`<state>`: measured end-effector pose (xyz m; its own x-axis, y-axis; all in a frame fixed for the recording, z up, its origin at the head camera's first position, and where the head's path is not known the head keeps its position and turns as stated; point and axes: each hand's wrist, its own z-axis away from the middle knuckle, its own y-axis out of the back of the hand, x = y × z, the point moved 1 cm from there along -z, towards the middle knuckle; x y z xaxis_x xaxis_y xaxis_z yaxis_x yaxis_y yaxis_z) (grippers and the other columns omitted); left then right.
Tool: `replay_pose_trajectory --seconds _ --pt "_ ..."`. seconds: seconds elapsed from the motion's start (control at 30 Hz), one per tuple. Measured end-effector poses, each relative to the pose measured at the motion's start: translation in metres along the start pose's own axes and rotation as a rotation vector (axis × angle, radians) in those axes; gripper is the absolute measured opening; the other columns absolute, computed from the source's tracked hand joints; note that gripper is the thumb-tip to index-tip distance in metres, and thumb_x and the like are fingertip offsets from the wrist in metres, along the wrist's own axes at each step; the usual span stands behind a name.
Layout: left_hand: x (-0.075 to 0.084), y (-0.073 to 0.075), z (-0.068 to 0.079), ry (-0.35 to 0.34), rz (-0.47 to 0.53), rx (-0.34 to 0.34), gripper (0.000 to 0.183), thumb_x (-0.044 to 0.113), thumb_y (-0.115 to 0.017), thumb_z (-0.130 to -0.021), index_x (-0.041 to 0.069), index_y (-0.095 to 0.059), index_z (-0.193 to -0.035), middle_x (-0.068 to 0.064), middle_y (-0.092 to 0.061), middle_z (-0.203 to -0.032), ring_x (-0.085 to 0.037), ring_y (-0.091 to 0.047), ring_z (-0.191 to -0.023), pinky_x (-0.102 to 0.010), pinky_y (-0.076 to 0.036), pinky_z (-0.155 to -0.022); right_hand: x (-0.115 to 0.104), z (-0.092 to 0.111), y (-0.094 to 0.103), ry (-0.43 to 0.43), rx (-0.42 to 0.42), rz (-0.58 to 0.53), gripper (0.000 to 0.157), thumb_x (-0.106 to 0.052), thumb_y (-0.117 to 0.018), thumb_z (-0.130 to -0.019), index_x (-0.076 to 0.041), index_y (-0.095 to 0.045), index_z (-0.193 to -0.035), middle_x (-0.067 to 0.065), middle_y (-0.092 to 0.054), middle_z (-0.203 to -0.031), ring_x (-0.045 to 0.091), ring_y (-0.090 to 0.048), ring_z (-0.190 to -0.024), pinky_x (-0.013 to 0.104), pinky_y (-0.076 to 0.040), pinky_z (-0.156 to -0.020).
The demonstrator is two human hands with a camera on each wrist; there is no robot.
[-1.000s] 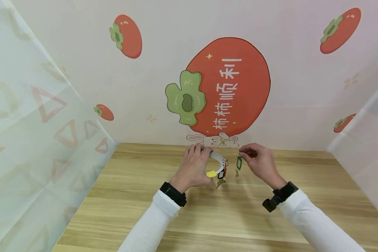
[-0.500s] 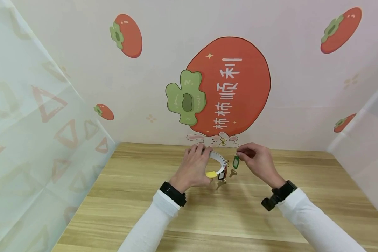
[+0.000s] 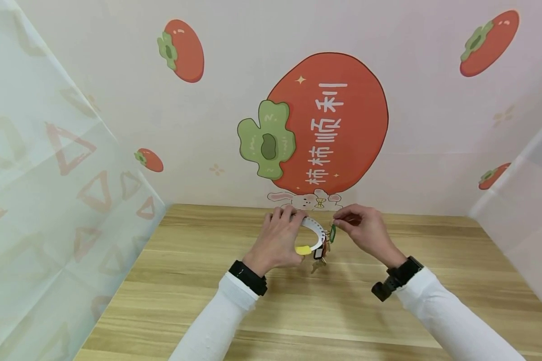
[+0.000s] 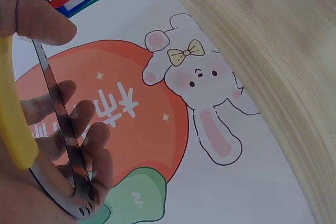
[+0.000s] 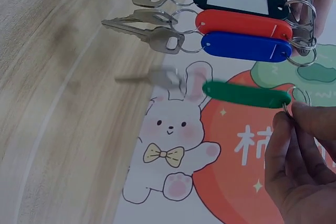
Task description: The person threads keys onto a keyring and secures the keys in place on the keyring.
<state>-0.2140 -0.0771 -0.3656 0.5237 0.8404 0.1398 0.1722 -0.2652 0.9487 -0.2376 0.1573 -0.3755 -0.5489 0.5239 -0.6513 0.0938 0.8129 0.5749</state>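
My left hand [image 3: 277, 238] holds a curved metal band [image 3: 317, 231] with a row of small holes and a yellow grip [image 3: 303, 249]. Hanging by split rings from the band are a black key tag [image 5: 239, 1], a red key tag [image 5: 244, 23] and a blue key tag [image 5: 247, 47], with metal keys [image 5: 168, 40] dangling below. Between thumb and fingertips, my right hand [image 3: 366, 228] pinches the ring of a green key tag [image 5: 247, 94], close beside the blue one. The green tag's key [image 5: 163, 78] is blurred.
A wood-grain table [image 3: 198, 301] lies beneath both hands. Behind it stands a wall [image 3: 226, 100] printed with persimmons and a rabbit [image 5: 170, 129]. White sheets hang at left [image 3: 27, 200] and right [image 3: 524, 200].
My right hand has moved left, bringing the green key tag and its key up against the hanging tags. The left hand and the metal band have stayed nearly still.
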Motion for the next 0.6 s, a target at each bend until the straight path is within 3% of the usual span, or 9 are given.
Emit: replay_pose_trajectory --seconds 0.6 --pt "-0.0003 -0.0006 0.0000 -0.004 0.007 0.015 0.090 0.025 -0.083 -0.059 0.012 -0.051 -0.143 -0.011 -0.048 -0.132 -0.031 -0.045 -0.118 -0.052 -0.039 -0.099 -0.0022 -0.0029 -0.0066 -0.048 -0.085 -0.021 0.005 -0.004 -0.075 -0.090 -0.005 -0.072 -0.092 0.003 -0.071 -0.083 0.021 -0.068 -0.071 0.026 -0.052 -0.058"
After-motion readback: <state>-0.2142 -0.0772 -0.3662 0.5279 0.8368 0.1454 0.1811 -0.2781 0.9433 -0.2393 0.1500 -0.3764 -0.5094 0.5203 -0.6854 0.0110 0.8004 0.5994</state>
